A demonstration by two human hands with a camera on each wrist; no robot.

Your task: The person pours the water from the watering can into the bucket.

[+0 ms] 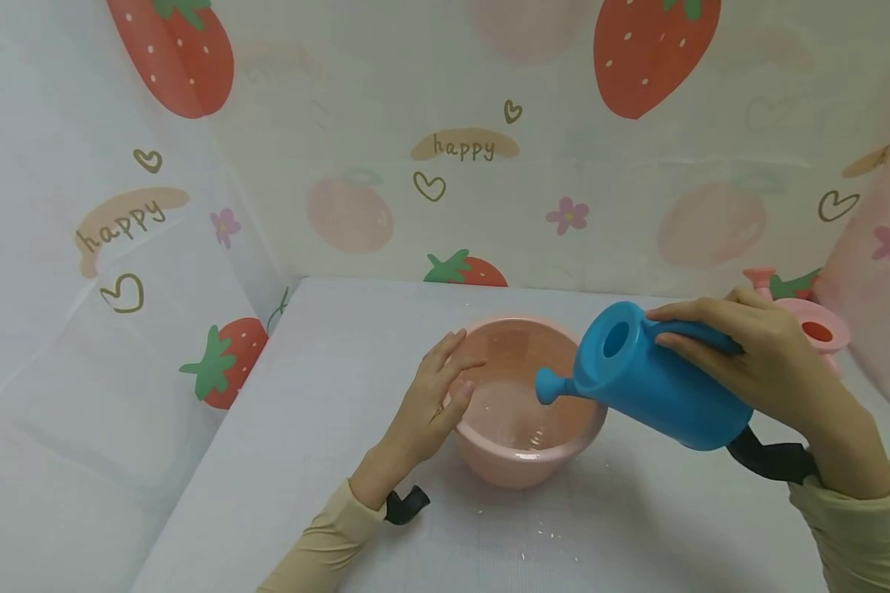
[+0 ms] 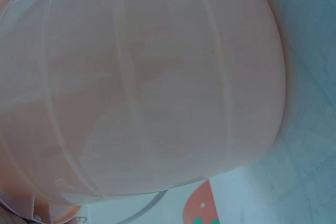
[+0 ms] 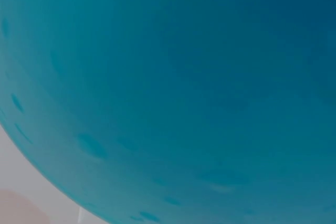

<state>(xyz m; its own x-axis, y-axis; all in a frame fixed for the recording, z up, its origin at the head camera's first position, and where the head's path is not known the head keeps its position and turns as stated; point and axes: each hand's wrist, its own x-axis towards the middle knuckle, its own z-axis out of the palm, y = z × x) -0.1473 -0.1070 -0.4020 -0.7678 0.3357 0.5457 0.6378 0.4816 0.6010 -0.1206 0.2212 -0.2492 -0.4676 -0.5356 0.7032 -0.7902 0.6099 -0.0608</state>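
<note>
A pink plastic basin stands upright on the table, with shiny wet patches inside. My left hand rests on its left rim, fingers fairly straight, thumb and index finger reaching over the edge. The basin's outer wall fills most of the left wrist view. By its handle, my right hand grips a blue watering can. The can tilts left above the table, its spout head over the basin's right part. Only the blue can surface shows large in the right wrist view, with droplets; no fingers appear there.
Behind the right hand stands a pink watering can, partly hidden. Water drops lie on the white table in front of the basin. A strawberry-printed cloth hangs at the back and sides.
</note>
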